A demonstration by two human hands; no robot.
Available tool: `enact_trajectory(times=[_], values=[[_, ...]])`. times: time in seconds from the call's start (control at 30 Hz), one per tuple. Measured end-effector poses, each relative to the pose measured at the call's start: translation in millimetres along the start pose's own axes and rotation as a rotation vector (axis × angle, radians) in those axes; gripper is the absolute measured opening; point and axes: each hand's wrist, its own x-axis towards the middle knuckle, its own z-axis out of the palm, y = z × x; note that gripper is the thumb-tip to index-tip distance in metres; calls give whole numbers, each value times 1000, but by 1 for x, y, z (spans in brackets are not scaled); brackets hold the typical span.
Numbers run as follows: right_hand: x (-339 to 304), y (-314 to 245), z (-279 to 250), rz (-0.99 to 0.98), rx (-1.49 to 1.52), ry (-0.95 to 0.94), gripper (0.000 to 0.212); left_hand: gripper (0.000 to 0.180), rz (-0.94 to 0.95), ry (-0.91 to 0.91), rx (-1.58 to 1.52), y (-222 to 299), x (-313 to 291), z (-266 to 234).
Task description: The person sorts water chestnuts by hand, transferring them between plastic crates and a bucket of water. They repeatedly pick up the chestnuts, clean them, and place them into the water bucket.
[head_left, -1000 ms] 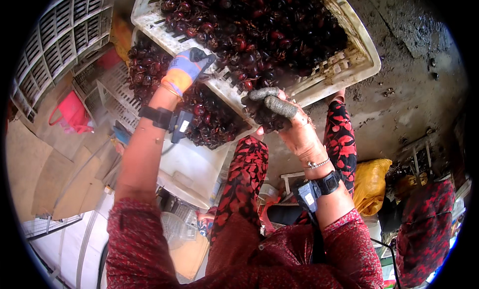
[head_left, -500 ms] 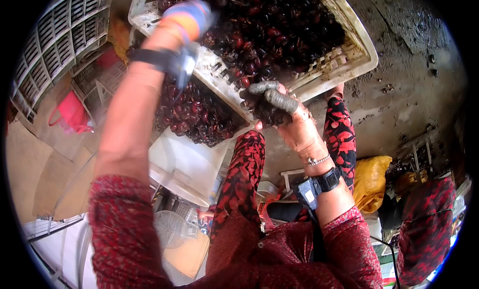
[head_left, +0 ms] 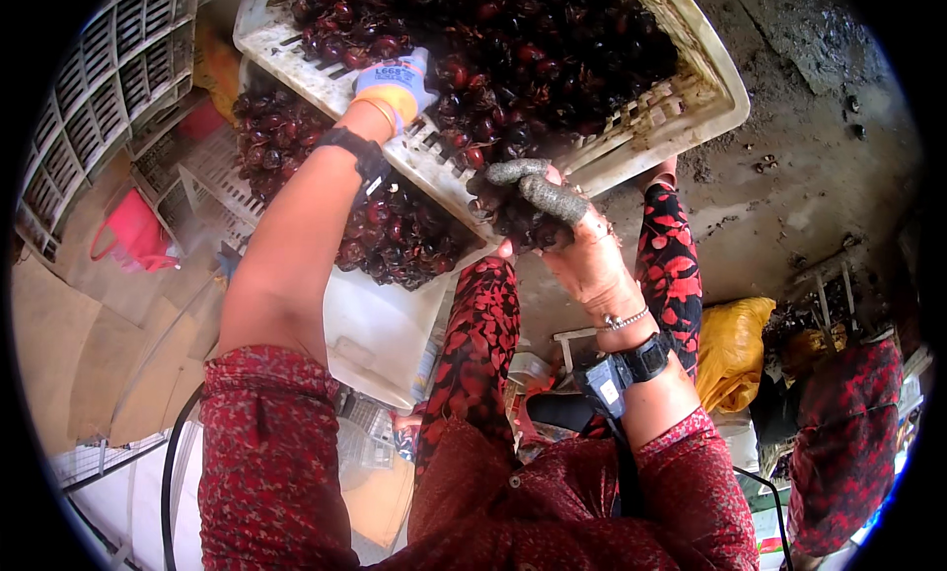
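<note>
Dark red, glossy, bulb-like produce (head_left: 513, 58), round with dry shaggy skins, fills a white slotted plastic crate (head_left: 732, 107) just beyond both hands. The left hand (head_left: 395, 83), in a pale blue glove with an orange cuff, lies over the crate's near side, its fingertips at the bulbs; its fingers look partly curled, but whether they grip one I cannot tell. The right hand (head_left: 577, 241), with grey sleeves on two fingers, curls closed around a dark clump (head_left: 528, 221) just outside the crate's near edge.

The step in hand looks like gathering or sorting bulbs. The next move seems to call for the left hand to close on a single bulb while the right keeps its clump secure.

The left forearm slants up and rightward above a second heap of bulbs (head_left: 395, 241); the right forearm leans up and leftward, fingers bent over the clump.
</note>
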Motion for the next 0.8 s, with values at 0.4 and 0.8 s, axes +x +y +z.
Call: enact_trajectory(times=[0.4, 0.8], values=[[7, -2, 0, -72, 30, 132, 35, 38, 212, -275, -1961, 15, -71, -15], [6, 6, 4, -277, 57, 303, 36, 26, 271, -146, -1856, 64, -129, 17]])
